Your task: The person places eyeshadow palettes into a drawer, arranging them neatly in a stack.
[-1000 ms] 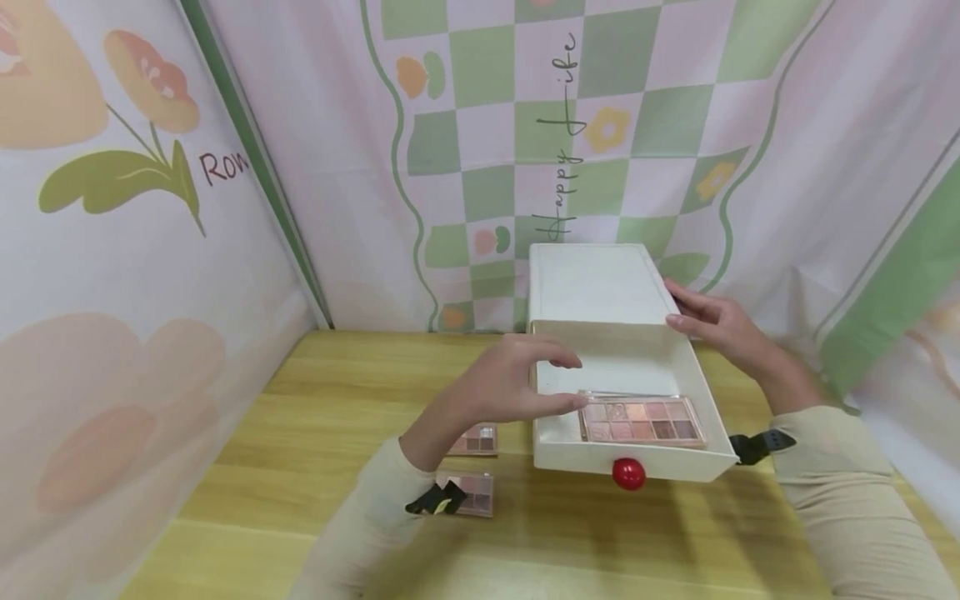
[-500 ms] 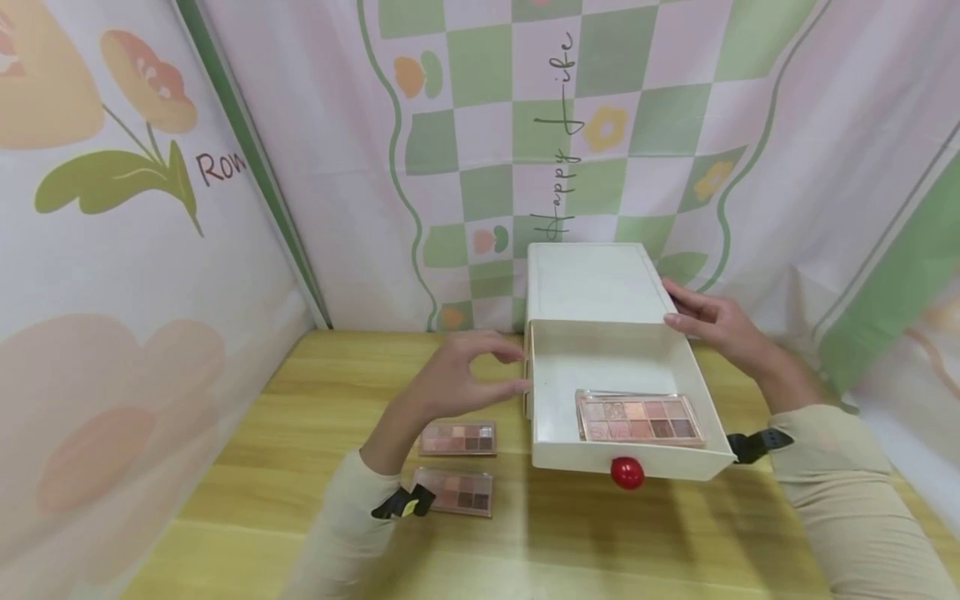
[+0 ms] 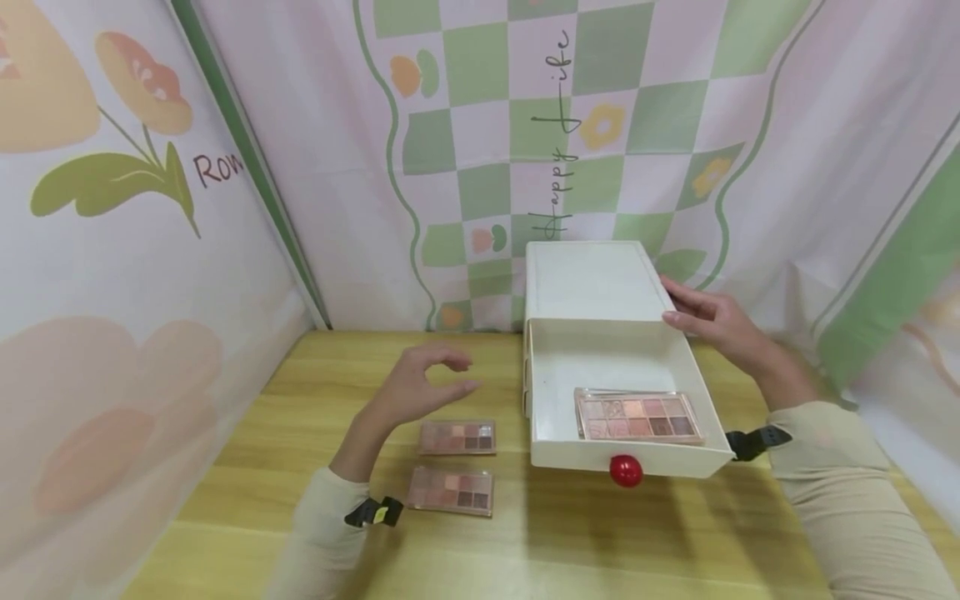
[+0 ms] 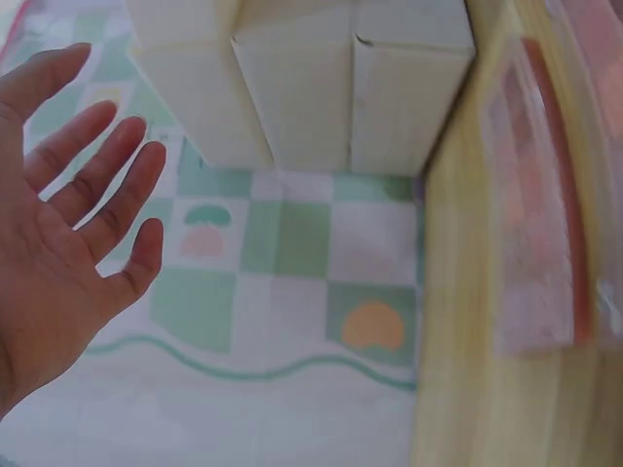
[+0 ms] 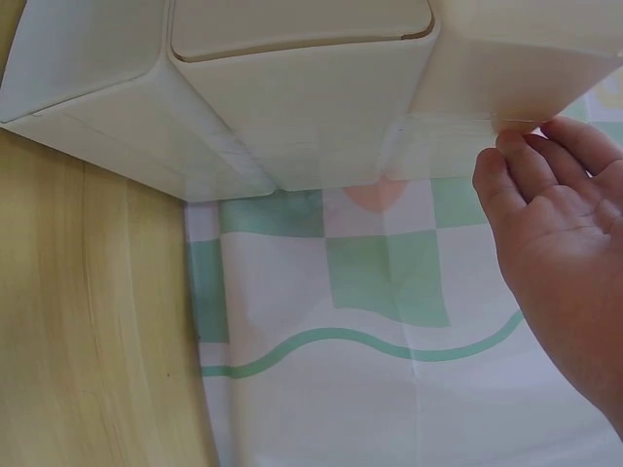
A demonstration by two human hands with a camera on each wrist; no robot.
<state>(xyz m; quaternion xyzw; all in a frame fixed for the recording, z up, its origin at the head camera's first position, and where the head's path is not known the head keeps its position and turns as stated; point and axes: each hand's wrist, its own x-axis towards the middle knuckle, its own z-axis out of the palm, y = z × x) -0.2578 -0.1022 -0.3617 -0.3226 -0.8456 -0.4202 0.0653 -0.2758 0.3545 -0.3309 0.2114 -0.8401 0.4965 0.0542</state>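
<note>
A white drawer box (image 3: 592,279) stands at the back of the wooden table (image 3: 570,533). Its drawer (image 3: 600,362), with a red knob (image 3: 626,471), is pulled out, and an eyeshadow palette (image 3: 637,415) lies in it at the front right. My left hand (image 3: 459,375) hovers empty left of the drawer, fingers loosely curved. In the left wrist view the left hand (image 4: 78,224) has its fingers spread. Two more palettes lie below it, one (image 3: 457,437) behind the other (image 3: 450,490). My right hand (image 3: 678,304) rests on the box's right side, its fingers (image 5: 545,161) flat against the box wall (image 5: 292,97).
Printed cloth backdrops (image 3: 600,125) close in the table at the back, left and right. Bare wooden tabletop (image 3: 360,350) lies left of the box and along the front.
My left hand has drawn back out of the drawer to the left and now hangs above the two palettes on the table. The right hand and the drawer have not moved.
</note>
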